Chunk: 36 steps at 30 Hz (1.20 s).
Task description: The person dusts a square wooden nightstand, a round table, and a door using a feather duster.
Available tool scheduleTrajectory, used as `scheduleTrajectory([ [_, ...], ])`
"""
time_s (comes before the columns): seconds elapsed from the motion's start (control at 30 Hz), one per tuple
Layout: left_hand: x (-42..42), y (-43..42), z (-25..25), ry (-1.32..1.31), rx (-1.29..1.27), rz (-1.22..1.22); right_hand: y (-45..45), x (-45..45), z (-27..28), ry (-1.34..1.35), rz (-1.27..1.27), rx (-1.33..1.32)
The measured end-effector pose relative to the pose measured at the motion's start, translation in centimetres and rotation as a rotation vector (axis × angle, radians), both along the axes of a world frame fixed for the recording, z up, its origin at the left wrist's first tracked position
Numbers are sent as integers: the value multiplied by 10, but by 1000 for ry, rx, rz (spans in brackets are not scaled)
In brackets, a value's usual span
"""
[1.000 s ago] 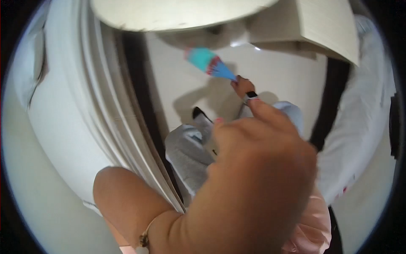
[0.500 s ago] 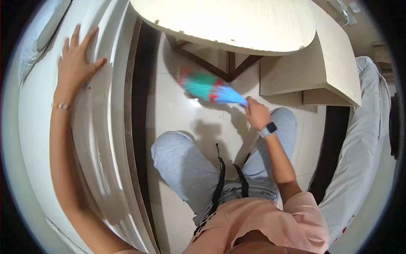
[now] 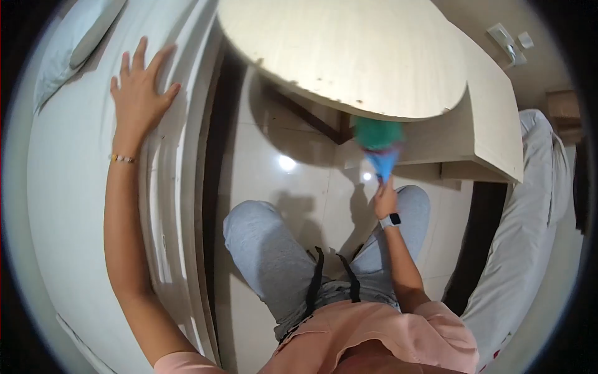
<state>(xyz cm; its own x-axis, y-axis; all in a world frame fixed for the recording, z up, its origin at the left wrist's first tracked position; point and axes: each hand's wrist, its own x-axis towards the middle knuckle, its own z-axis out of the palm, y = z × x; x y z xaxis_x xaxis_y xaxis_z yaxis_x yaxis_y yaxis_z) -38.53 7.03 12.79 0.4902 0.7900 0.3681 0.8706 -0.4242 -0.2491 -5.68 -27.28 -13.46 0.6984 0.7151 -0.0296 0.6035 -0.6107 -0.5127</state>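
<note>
My left hand (image 3: 140,93) lies with spread fingers on the white sheet of the bed (image 3: 75,206) at the left. Closed round the narrow blue end of a green, red and blue duster (image 3: 381,140) is my right hand (image 3: 385,201), above my right knee. The duster is blurred and points away from me. Its green far end is partly hidden under the edge of the round pale tabletop (image 3: 349,56).
A pale wooden cabinet (image 3: 492,106) adjoins the tabletop at the right. Below it shows a dark table leg (image 3: 311,118) on the tiled floor (image 3: 293,181). A white mattress (image 3: 511,243) stands at the right, and a wall socket (image 3: 506,45) is at the upper right.
The duster has swung from the left to the right and now points forward under the tabletop edge. My left hand, raised across the view at first, came down on the bed.
</note>
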Motion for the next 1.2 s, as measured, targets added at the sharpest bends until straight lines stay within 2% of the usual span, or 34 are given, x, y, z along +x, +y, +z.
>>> scheduleTrajectory([
  [0.03, 3, -2, 2, 2, -19, 26, 6, -8, 10, 123, -44, 2],
  [0.07, 8, -2, 5, 7, -22, 22, 5, -11, 4, 76, -58, 19],
  [0.2, 6, -6, 4, 9, -18, 52, 6, -35, 5, 118, -161, 361],
  [0.23, 5, -4, 3, 11, -19, 45, 9, -38, -3, 206, -153, 395],
  [0.27, 4, -3, 3, 14, -18, 35, 7, -43, -6, 262, -202, 283],
  [0.33, 5, -3, 2, 27, -18, 49, 6, -58, -28, 254, -315, 412],
  [0.43, 8, -6, 7, 39, -13, 67, 3, -77, -22, 649, -475, 508],
  [0.53, 6, -5, 3, 52, -11, 45, 13, -95, -18, 800, -348, 541],
  [0.57, 5, -5, 3, 51, -8, 42, 18, -95, -41, 762, -390, 514],
  [0.67, 7, -1, 4, 66, 6, 53, 25, -100, -3, 883, -437, 607],
  [0.7, 9, -3, 6, 72, 7, 62, 23, -103, 12, 919, -381, 701],
  [0.83, 8, -3, 4, 65, -10, 67, 31, -91, 28, 661, -410, 576],
  [0.97, 3, 1, 0, 62, 10, 33, 15, -80, 2, 778, -405, 685],
  [1.07, 11, -9, 10, 67, -47, 60, 19, -78, 36, 1304, -502, 416],
  [1.1, 10, -9, 10, 65, -45, 54, 18, -81, 18, 1317, -531, 473],
  [1.2, 8, -7, 9, 45, -26, 36, 18, -102, -1, 1112, -475, 615],
])
